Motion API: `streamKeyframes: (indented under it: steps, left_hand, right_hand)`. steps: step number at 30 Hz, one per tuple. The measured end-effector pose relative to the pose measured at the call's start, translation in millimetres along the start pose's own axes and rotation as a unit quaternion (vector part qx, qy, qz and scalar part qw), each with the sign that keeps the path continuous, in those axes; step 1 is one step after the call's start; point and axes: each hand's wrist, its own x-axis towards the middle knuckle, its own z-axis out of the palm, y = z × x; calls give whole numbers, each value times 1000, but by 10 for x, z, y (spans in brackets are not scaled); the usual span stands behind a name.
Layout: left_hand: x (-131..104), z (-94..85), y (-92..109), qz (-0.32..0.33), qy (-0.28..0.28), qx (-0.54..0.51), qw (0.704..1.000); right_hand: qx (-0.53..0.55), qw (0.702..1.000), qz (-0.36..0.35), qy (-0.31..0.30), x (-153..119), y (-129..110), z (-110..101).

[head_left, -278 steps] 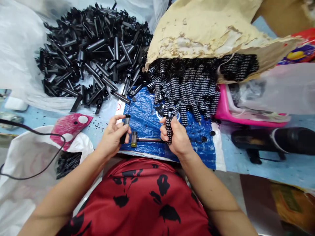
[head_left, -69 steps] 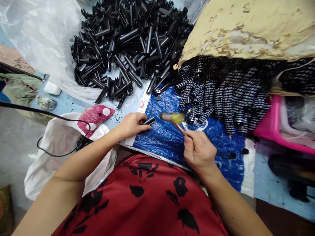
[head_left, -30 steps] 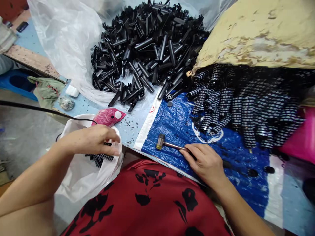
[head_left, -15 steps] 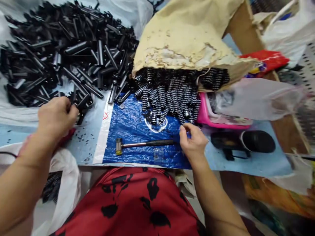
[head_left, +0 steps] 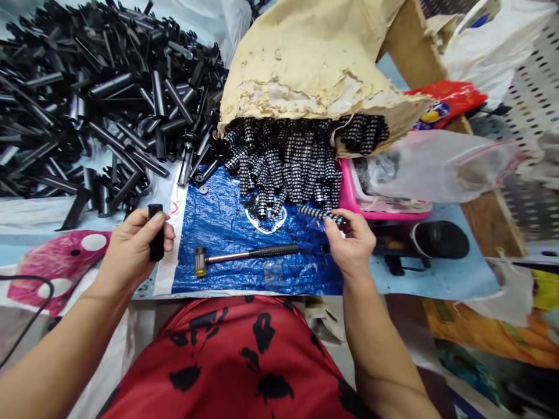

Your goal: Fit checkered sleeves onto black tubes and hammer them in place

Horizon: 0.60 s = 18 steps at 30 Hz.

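Note:
My left hand (head_left: 137,241) is closed around a short black plastic tube (head_left: 156,233), held roughly upright over the table's left part. Between thumb and fingers of my right hand (head_left: 350,240) is one end of a black ribbed roller with white marks (head_left: 317,214); its other end points left. Just beyond it, a pile of similar patterned rollers (head_left: 301,163) spills from a torn cream sack (head_left: 301,52). Between my hands a small hammer (head_left: 248,255) with a black grip lies on a blue plastic sheet (head_left: 227,224). At the upper left is a large heap of black tubes (head_left: 105,87).
Right of the rollers stands a pink tray (head_left: 349,192) with a clear plastic bag (head_left: 449,166) over it. A black cylindrical object (head_left: 439,240) lies in front. A pink patterned cloth (head_left: 56,262) hangs at the left edge, beside a dark cable (head_left: 46,308).
My left hand has come back from the black heap toward the middle, now with a black tube. My right hand has lifted a patterned roller. The view has shifted slightly right.

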Motion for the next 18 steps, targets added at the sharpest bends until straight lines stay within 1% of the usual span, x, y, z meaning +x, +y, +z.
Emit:
streamKeyframes:
  steps: [1,2,3,4,5,6,8,9,10,11,12,15,16,18]
  left_hand:
    - [-3,41,-15,5,-15,6,1000]
    - [-5,93,-39,9,-33,14,999]
    - [-9,153,-74,10,-54,22,998]
    - [-17,217,-119,7,-77,30,997]
    - [-28,281,-173,2,-100,34,994]
    - [-44,341,-231,-5,-122,36,992]
    - [-85,431,-343,-21,-157,38,987]
    - [-107,460,-387,-23,-167,41,985]
    - [-128,478,-419,-22,-173,45,984]
    - [-149,489,-439,-19,-175,50,983]
    - [-169,497,-448,-13,-173,54,983]
    - [-223,539,-427,12,-156,69,985]
    - [-239,570,-416,26,-149,80,985]
    - [-263,661,-401,70,-137,107,982]
  right_hand:
    - [63,997,41,10,-5,-58,26]
    - [131,988,85,10,-6,-136,74]
    - [203,971,127,-3,-4,-234,137]
    - [275,946,167,-26,1,-348,211]
    - [346,912,210,-66,5,-475,288]
    - [414,868,254,-107,7,-607,362]
    - [502,779,335,-171,-4,-858,483]
    - [525,745,364,-193,-19,-965,529]
    - [536,722,383,-210,-42,-1053,566]
    - [540,710,393,-223,-72,-1123,598]
    - [540,704,396,-235,-105,-1178,626]
    - [539,701,390,-257,-208,-1288,710]
    - [541,703,386,-254,-238,-1321,742]
    - [544,718,375,-220,-288,-1391,815]
